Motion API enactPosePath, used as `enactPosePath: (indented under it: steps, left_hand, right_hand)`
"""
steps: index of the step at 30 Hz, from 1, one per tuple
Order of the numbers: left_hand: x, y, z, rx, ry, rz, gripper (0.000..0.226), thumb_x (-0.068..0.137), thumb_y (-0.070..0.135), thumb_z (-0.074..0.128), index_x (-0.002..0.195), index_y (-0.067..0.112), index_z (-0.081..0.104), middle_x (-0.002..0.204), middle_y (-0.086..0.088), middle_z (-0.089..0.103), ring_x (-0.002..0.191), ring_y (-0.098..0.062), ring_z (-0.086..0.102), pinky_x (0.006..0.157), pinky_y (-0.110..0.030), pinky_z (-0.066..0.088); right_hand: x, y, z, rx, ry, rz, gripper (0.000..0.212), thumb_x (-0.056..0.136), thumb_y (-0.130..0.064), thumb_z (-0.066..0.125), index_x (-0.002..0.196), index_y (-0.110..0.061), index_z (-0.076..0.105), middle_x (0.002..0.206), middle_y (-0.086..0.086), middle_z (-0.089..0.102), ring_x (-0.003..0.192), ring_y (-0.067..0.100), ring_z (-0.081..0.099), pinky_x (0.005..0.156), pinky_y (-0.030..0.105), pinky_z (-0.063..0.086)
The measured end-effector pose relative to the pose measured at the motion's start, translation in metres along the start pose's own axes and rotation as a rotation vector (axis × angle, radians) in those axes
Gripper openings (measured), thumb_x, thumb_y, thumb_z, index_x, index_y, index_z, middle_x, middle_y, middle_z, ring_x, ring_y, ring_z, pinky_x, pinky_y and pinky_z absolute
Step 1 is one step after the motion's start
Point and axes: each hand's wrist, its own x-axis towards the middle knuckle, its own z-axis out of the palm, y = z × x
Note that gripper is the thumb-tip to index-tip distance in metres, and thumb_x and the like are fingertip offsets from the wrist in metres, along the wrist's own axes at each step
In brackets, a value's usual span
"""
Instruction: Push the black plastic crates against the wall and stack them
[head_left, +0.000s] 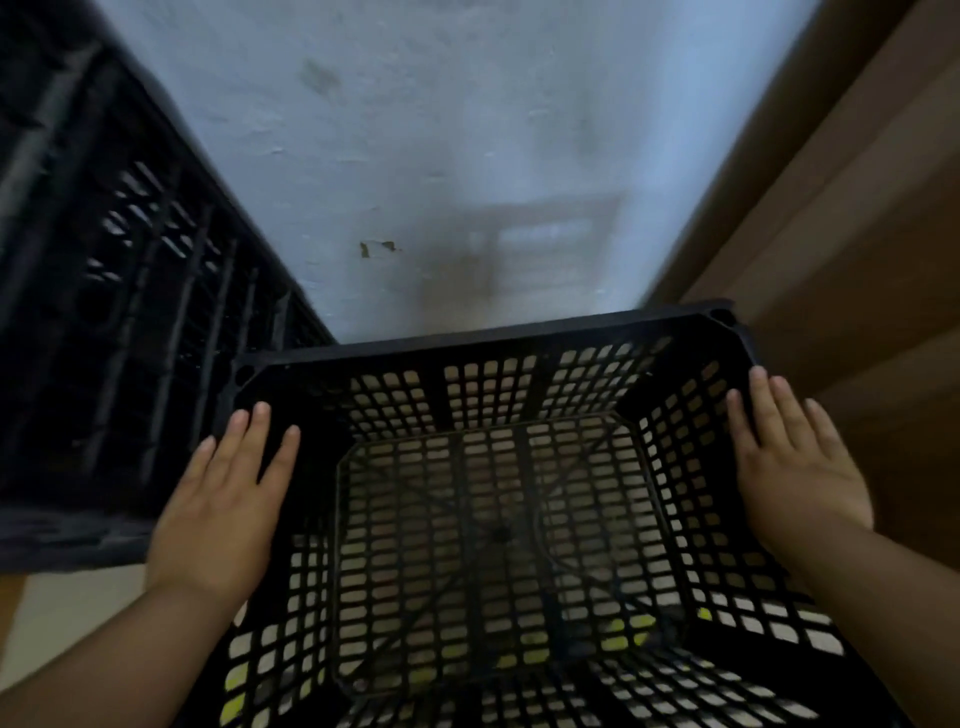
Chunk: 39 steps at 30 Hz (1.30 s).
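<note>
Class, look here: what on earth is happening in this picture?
A person has left hand and right hand flat on the two sides of a black mesh crate, fingers straight. Its far rim is close to the pale wall. Other black crates stand at its left, brown cardboard at its right.

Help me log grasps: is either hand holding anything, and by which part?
Nothing is gripped. The left hand and right hand lie flat, fingers straight, on opposite sides of the black crate.
</note>
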Motion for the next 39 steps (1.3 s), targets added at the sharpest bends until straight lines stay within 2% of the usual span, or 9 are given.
enactPosePath:
  steps: [5,11,17,23,26,29,32,35,39]
  left_hand:
    - [-0.074,0.003,-0.03,-0.024,-0.083,0.004,0.106,0.043,-0.014,0.074,0.139,0.011,0.039,0.149,-0.018,0.021,0.14,-0.026,0.021,0.112,-0.028,-0.016]
    - [-0.155,0.003,-0.09,-0.025,-0.096,-0.04,0.091,0.085,-0.002,0.043,0.13,0.021,-0.032,0.14,-0.008,-0.039,0.13,-0.014,-0.032,0.091,-0.027,-0.038]
    - [-0.256,-0.022,-0.195,-0.016,-0.075,-0.028,0.087,0.087,-0.003,0.04,0.142,0.021,-0.022,0.146,-0.005,-0.033,0.138,-0.017,-0.026,0.115,-0.033,-0.014]
    - [-0.325,-0.062,-0.33,-0.023,-0.048,0.018,0.087,0.085,-0.008,0.038,0.145,0.025,-0.017,0.155,-0.006,-0.022,0.14,-0.016,-0.023,0.118,-0.031,-0.004]
    - [-0.352,-0.083,-0.4,-0.047,0.011,0.022,0.089,0.083,-0.01,0.038,0.144,0.025,-0.017,0.156,-0.006,-0.022,0.138,-0.013,-0.023,0.117,-0.03,-0.005]
    - [-0.375,-0.106,-0.472,-0.043,0.113,-0.005,0.09,0.081,-0.011,0.037,0.145,0.024,-0.015,0.156,-0.005,-0.02,0.139,-0.012,-0.023,0.117,-0.03,-0.006]
    - [-0.39,-0.137,-0.537,-0.011,0.211,-0.056,0.091,0.077,-0.011,0.037,0.146,0.024,-0.012,0.157,-0.007,-0.018,0.143,-0.018,-0.017,0.118,-0.032,-0.004]
    - [-0.395,-0.181,-0.595,0.059,0.262,-0.116,0.089,0.077,-0.006,0.038,0.147,0.023,-0.011,0.157,-0.009,-0.016,0.144,-0.021,-0.015,0.12,-0.034,-0.001]
    - [-0.389,-0.241,-0.66,0.119,0.297,-0.175,0.091,0.08,0.002,0.045,0.146,0.023,-0.015,0.157,-0.009,-0.017,0.144,-0.021,-0.014,0.119,-0.035,-0.003]
  right_hand:
    - [-0.077,0.008,0.002,0.037,-0.013,0.002,0.07,0.09,-0.011,0.02,0.13,-0.012,-0.037,0.129,0.014,-0.053,0.086,0.023,-0.068,0.074,0.034,-0.046]
    - [-0.173,0.017,0.001,0.15,0.07,0.04,0.061,0.09,-0.01,0.015,0.134,-0.005,-0.027,0.135,0.015,-0.045,0.134,0.026,-0.036,0.105,0.036,-0.027]
    - [-0.298,0.046,-0.035,0.179,0.214,0.024,0.061,0.091,-0.011,0.017,0.144,-0.006,-0.012,0.134,0.012,-0.044,0.115,0.021,-0.056,0.1,0.039,-0.037]
    - [-0.411,0.1,-0.117,0.209,0.354,0.026,0.059,0.094,-0.01,0.024,0.134,-0.004,-0.019,0.136,0.009,-0.037,0.144,0.023,-0.016,0.118,0.044,-0.001]
    - [-0.45,0.135,-0.16,0.21,0.614,0.07,0.071,0.074,-0.014,0.065,0.137,-0.003,0.032,0.15,0.015,0.011,0.139,0.026,0.031,0.107,0.048,0.034]
    - [-0.474,0.177,-0.204,0.149,0.755,0.106,0.072,0.016,-0.013,0.087,0.086,0.001,0.075,0.11,0.021,0.068,0.092,0.031,0.07,0.066,0.048,0.056]
    - [-0.52,0.198,-0.284,0.075,0.752,0.151,0.068,0.03,-0.014,0.081,0.096,0.0,0.073,0.12,0.021,0.063,0.1,0.029,0.068,0.074,0.049,0.058]
    - [-0.551,0.208,-0.356,-0.002,0.759,0.079,0.065,0.085,-0.012,0.044,0.146,-0.003,0.021,0.158,0.015,0.003,0.146,0.026,0.014,0.116,0.049,0.017]
    - [-0.563,0.215,-0.451,0.039,0.725,0.08,0.067,0.089,-0.013,0.037,0.148,-0.006,0.005,0.159,0.012,-0.008,0.147,0.024,0.002,0.118,0.045,0.008]
